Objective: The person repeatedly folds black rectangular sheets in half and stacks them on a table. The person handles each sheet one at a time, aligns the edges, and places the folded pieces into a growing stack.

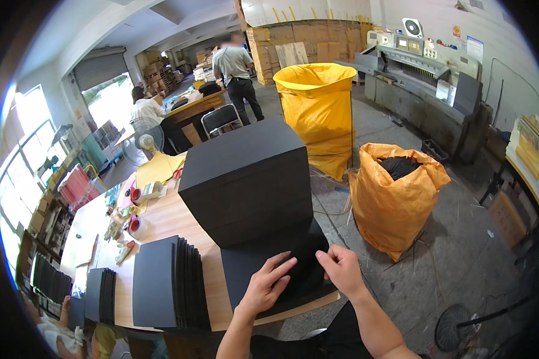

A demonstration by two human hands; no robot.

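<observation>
My left hand (268,283) lies flat with fingers spread on a black sheet (245,269) at the near corner of the wooden table (161,218). My right hand (340,267) pinches a folded black piece (308,263) at that sheet's right side. Just behind both hands rises a tall stack of black sheets (245,179). To the left stand upright rows of black boards (167,281), with a smaller black stack (100,294) further left.
Two orange-yellow bags stand on the concrete floor to the right: a tall one (320,102) and a shorter one (395,197) holding black scraps. A paper-cutting machine (422,78) is at the back right. Tape rolls (133,224) and a fan (145,143) sit on the table. People work at the back.
</observation>
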